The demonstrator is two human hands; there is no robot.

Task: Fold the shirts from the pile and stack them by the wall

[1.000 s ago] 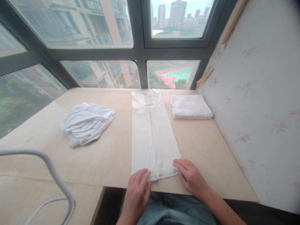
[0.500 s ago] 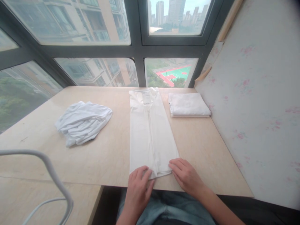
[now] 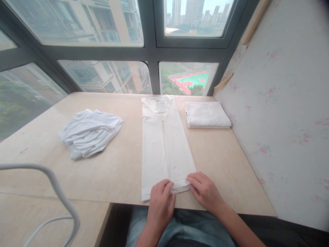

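A white shirt (image 3: 156,147) lies on the table, its sides folded in to a long strip with the neck opening at the far end by the window. At its near hem, right of the lower left corner, my left hand (image 3: 161,197) pinches the cloth, thumb below the edge. My right hand (image 3: 204,190) grips the lower right corner of the shirt with fingers closed on the fabric. Between the two hands the layered hem shows. What lies under the fingertips is hidden.
A crumpled white garment (image 3: 91,133) rests to the left on the table (image 3: 123,171). Folded white cloth (image 3: 207,115) sits at the back right near the papered wall (image 3: 288,137). A grey-white curved tube (image 3: 55,181) crosses the lower left. Windows rise behind.
My left hand has slid right along the hem, uncovering the shirt's lower left corner. My right hand stays at the right corner, almost unmoved.
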